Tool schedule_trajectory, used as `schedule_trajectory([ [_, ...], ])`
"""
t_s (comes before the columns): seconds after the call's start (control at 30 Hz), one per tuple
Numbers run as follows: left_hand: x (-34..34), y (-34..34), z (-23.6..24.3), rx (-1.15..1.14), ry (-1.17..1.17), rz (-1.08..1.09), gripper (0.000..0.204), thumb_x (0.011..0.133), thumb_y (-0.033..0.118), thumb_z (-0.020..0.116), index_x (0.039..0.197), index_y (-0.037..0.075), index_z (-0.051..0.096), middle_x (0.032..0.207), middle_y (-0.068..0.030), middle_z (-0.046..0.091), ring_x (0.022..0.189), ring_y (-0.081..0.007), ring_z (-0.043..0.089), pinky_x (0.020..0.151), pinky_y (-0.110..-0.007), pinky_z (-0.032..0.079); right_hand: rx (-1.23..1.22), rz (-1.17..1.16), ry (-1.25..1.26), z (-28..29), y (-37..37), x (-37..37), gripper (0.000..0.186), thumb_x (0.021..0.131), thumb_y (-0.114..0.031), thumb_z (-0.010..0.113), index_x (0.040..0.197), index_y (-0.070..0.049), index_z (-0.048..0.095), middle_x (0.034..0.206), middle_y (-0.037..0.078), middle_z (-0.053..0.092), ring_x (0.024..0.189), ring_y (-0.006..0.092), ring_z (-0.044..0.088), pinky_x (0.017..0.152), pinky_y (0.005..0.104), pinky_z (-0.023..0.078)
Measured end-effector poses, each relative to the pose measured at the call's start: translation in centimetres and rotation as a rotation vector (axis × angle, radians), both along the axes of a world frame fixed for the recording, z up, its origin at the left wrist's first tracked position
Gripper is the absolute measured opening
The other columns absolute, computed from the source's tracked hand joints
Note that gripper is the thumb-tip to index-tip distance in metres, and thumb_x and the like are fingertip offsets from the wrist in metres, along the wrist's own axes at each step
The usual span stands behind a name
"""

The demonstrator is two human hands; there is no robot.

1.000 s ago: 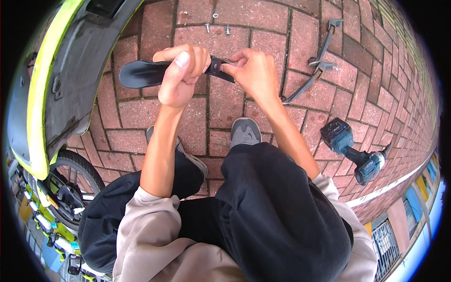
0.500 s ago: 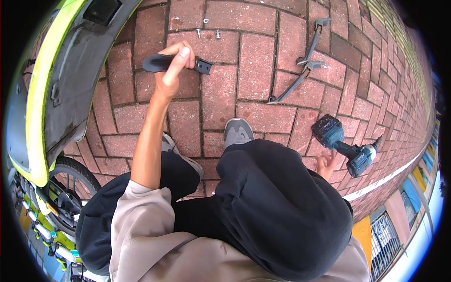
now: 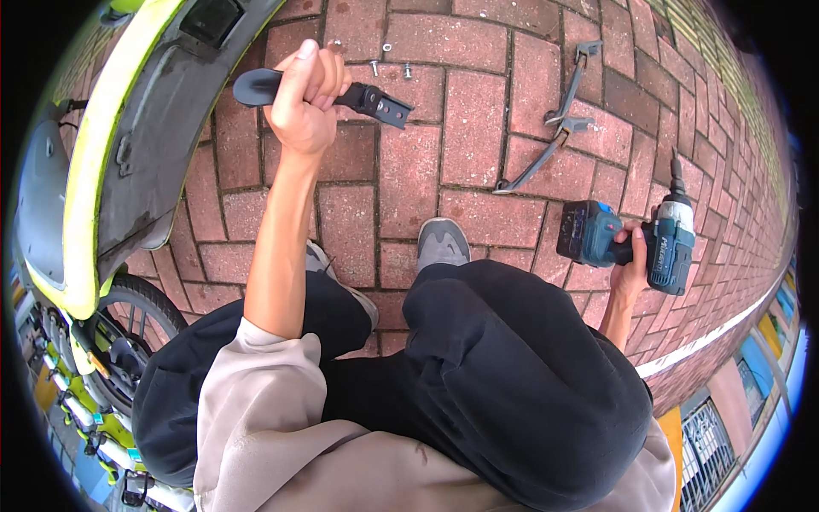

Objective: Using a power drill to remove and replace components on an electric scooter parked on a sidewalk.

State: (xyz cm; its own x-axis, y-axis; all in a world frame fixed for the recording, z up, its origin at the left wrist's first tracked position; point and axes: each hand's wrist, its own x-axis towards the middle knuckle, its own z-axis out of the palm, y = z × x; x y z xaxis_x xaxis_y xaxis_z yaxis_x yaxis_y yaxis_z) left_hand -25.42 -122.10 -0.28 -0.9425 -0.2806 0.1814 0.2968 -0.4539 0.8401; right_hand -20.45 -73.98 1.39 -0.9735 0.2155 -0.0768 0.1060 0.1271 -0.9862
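Note:
My left hand (image 3: 305,102) is wrapped round a black bar with a rounded flat end (image 3: 256,87). At the bar's other end, a channel-shaped bracket (image 3: 386,107) with holes points right; its middle is hidden in my fist. My right hand (image 3: 630,262) grips the handle of a teal and black cordless drill (image 3: 670,247). The drill's bit (image 3: 676,171) points away from me, and its battery pack (image 3: 589,232) faces left. Beyond my left hand, two small bolts (image 3: 374,68) (image 3: 408,72) and a washer (image 3: 387,48) lie on the bricks.
Two dark grey arm-shaped parts (image 3: 570,90) (image 3: 542,160) lie on the brick paving (image 3: 478,102) ahead on the right. A yellow-green and grey vehicle body (image 3: 111,171) stands along the left, with a wheel (image 3: 136,320) near my left knee. My shoe (image 3: 444,243) rests between the hands.
My right hand has closed round the drill's handle, and the drill has turned so its bit points away from me. My left hand has moved slightly farther out and left with the black bar.

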Motion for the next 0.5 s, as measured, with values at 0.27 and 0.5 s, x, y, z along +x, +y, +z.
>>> schedule_trajectory([
  [0.27,0.5,0.1,9.1,-0.025,0.136,0.129,0.043,0.100,0.024,0.036,0.058,0.014,0.027,0.050,0.0010,0.026,0.048,-0.0109,0.021,0.055,-0.031,0.029,-0.185,0.571,-0.308,2.3,-16.5,-2.2,0.050,0.087,-0.010,0.055,0.133,0.006,0.047,0.075,0.006,0.054,0.067,0.0153,0.054,0.070,0.0310,0.044],
  [0.5,2.1,-0.9,11.4,-0.102,0.157,0.141,0.045,0.098,0.031,0.039,0.057,0.017,0.028,0.051,0.0031,0.028,0.050,-0.0102,0.024,0.060,-0.031,0.028,-0.337,0.880,-0.455,1.5,-21.4,-2.9,0.039,0.086,-0.013,0.056,0.121,0.005,0.055,0.073,0.003,0.053,0.063,0.0104,0.051,0.065,0.0282,0.043],
])
